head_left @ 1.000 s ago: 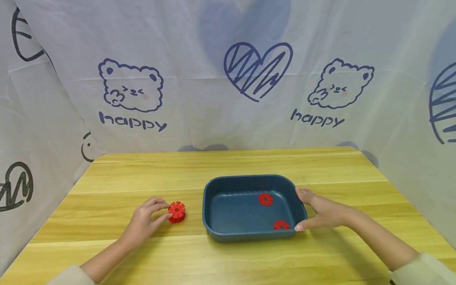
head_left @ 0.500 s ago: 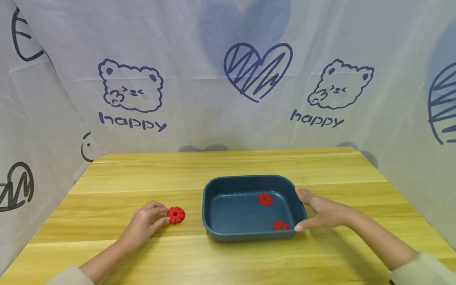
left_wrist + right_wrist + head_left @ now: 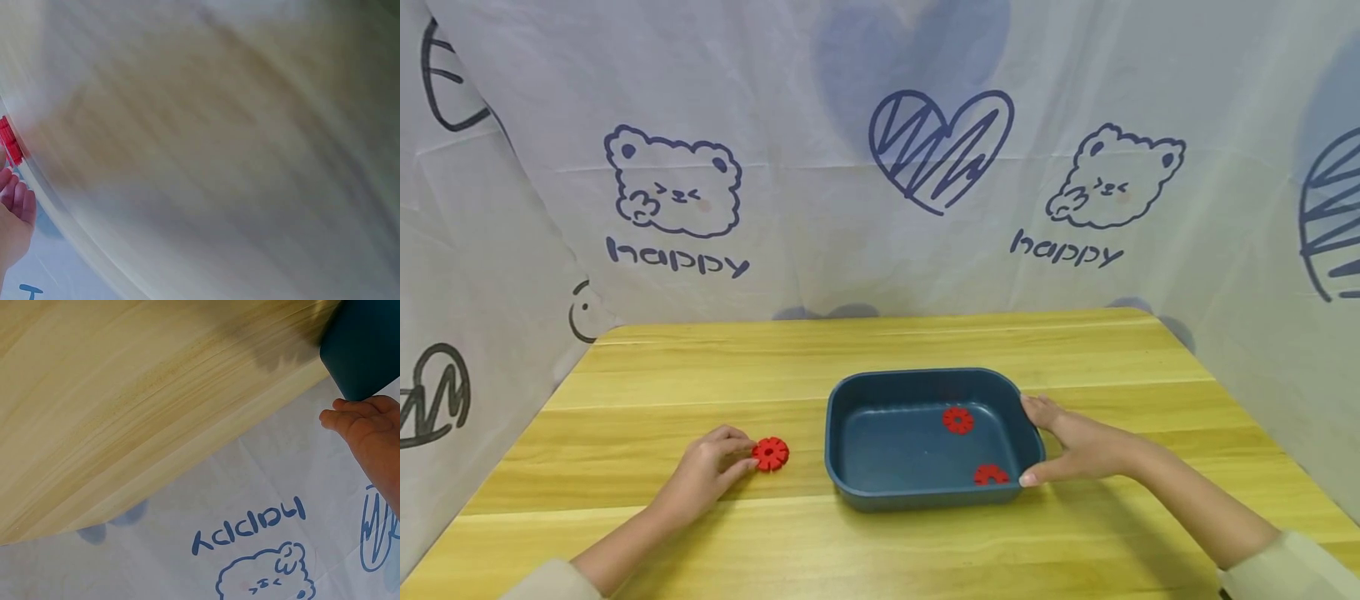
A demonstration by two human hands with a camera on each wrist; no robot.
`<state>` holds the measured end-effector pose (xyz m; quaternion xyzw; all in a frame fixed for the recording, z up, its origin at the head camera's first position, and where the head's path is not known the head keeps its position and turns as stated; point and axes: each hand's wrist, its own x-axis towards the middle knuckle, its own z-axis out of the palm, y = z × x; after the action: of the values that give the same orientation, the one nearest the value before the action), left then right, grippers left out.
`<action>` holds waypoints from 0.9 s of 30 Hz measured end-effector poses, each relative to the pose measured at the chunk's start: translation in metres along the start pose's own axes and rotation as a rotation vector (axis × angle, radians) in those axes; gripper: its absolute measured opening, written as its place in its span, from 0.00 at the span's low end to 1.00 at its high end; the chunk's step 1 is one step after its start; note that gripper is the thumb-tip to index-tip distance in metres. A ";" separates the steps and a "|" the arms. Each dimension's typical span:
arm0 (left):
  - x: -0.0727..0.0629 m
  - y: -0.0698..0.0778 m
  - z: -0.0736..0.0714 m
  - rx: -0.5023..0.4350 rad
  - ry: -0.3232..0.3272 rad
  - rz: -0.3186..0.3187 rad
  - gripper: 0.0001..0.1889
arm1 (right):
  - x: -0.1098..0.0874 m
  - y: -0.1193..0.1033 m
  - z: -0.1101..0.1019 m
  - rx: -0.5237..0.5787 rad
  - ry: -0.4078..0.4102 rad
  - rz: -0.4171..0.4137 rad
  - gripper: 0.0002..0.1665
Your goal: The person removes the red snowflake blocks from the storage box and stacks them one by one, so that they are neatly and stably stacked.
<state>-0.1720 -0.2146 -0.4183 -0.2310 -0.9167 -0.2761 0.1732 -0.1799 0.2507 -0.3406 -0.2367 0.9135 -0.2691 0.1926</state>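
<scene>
In the head view my left hand point(image 3: 707, 467) is at the table's left, thumb and fingertips pinching the left edge of a small stack of red notched snowflake discs point(image 3: 771, 454). The stack point(image 3: 10, 140) shows its layered side at the edge of the left wrist view, with the left hand point(image 3: 17, 215) below it. My right hand point(image 3: 1078, 446) holds the right end of a dark blue rectangular basin point(image 3: 925, 498), its thumb at the near corner and fingers at the far side. Inside the basin lie two red discs, one farther back point(image 3: 958, 420) and one partly hidden by the front wall point(image 3: 991, 475).
The wood-grained table point(image 3: 715, 367) is bounded at the back and sides by a white cloth point(image 3: 820, 250) printed with bears, hearts and words. Between the disc stack and the basin's left wall is a short stretch of tabletop.
The red stack under my left fingertips shows less of its side and sits slightly nearer than a second ago. My left fingers have come down a little. The right hand and basin stay put.
</scene>
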 end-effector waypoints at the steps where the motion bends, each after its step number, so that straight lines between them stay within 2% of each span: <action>1: 0.000 0.000 0.000 0.003 -0.002 -0.004 0.09 | 0.000 0.000 0.000 0.003 0.000 0.001 0.65; 10: 0.000 0.001 0.000 -0.007 -0.020 -0.047 0.10 | 0.000 0.000 0.000 0.012 0.001 0.005 0.65; 17: -0.001 0.001 -0.002 -0.024 -0.005 -0.042 0.12 | 0.000 0.000 0.000 0.014 -0.002 0.012 0.65; 22: 0.004 0.006 -0.009 -0.027 0.045 -0.020 0.13 | -0.001 -0.001 0.000 0.005 0.002 0.014 0.65; 27: 0.018 0.017 -0.017 0.004 0.129 0.034 0.13 | -0.001 -0.002 0.000 -0.008 0.009 0.007 0.65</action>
<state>-0.1750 -0.2061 -0.3899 -0.2278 -0.9001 -0.2856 0.2373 -0.1787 0.2496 -0.3397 -0.2331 0.9162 -0.2660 0.1885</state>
